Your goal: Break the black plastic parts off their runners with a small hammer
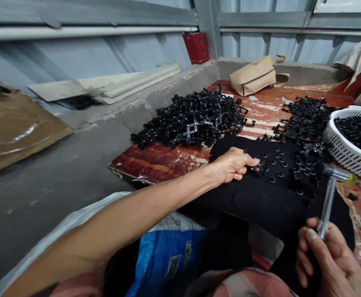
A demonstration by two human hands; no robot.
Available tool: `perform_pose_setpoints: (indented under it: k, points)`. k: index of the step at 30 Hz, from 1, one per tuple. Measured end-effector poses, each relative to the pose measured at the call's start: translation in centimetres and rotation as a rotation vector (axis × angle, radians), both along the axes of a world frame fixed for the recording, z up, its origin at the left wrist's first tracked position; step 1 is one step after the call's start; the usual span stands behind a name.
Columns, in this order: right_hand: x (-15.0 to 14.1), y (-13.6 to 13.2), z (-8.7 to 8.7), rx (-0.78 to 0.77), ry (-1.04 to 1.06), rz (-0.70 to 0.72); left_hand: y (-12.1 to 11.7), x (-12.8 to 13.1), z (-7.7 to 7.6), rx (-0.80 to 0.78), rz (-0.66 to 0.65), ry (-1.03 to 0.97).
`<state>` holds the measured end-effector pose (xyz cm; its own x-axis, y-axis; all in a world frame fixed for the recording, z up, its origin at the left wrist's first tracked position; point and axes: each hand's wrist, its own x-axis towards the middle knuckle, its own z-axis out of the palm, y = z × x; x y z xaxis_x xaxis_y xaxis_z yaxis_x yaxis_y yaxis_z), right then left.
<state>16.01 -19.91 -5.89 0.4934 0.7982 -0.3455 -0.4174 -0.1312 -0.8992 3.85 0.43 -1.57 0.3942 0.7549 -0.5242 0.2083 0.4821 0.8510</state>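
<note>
My left hand (234, 165) is closed in a pinch on a small black part (253, 168), mostly hidden by the fingers, low over a black cloth (230, 196). Just right of those fingertips, several small round black caps (276, 156) are scattered on the cloth. My right hand (327, 251) grips the metal handle of a hammer (328, 198) with a dark face on one side and a yellow one on the other. Its head is raised near the cloth's right side. Below it, dark black pieces (304, 185) lie among more caps.
A heap of black jointed parts (195, 115) covers the table's (155, 163) back left. Another black pile (307, 115) lies at the right, beside a white basket (352, 152) filled with black parts. A tan bag (253, 76) sits at the back. A blue sack (168, 255) is below.
</note>
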Motion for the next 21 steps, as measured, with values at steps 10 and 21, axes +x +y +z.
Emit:
perform_pose_setpoints:
  k: [10,21]
  points:
    - [0.18,0.15,-0.32,0.010,-0.012,0.019,0.30,0.18,-0.08,-0.006,-0.027,0.022]
    - [0.04,0.29,-0.13,-0.009,-0.031,0.007,0.42,0.31,0.09,0.017,-0.042,0.075]
